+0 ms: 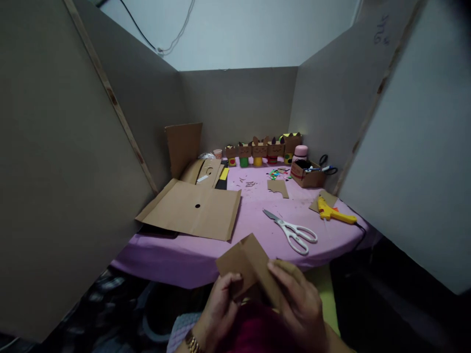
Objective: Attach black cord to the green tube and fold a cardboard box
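Observation:
Just in front of the table's near edge, a brown cardboard piece is held in both hands. Its right part stands at an angle to the left part; I cannot tell whether it is one folded piece or two. My left hand grips the lower left part, thumb on top. Fingers of my right hand close on the strip at the right. White-handled scissors lie partly spread on the table just beyond my right hand.
A large cardboard sheet covers the table's left side. A yellow glue gun rests at the right, its cable over the edge. Behind it sits a box with pens and scissors. Several cardboard figures line the back. Partitions enclose the table.

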`<state>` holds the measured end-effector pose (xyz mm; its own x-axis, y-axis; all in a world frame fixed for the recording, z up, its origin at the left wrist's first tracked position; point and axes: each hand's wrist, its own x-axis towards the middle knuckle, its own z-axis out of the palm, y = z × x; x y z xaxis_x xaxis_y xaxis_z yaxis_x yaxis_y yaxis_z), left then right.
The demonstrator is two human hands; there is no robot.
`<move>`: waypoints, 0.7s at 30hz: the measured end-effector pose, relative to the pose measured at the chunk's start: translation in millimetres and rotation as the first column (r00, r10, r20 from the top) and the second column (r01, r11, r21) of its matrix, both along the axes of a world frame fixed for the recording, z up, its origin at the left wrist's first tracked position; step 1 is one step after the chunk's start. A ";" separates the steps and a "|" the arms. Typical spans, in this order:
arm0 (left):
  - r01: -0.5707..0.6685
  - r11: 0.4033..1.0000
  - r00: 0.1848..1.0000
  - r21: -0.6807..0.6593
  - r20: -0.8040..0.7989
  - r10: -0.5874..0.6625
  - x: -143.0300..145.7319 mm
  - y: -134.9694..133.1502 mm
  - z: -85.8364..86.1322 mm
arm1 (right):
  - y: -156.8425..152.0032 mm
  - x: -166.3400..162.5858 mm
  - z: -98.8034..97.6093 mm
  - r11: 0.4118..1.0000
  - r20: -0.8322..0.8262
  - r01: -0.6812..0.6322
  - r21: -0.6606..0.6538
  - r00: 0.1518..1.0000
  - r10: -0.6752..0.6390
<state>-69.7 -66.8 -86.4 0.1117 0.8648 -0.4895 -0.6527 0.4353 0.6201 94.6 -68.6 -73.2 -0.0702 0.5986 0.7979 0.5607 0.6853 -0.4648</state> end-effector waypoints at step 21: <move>0.150 0.971 0.977 0.186 0.125 -0.175 12.6 2.6 37.8 | -4.4 -13.4 -9.1 0.566 -0.419 -0.135 -0.814 0.810 -0.410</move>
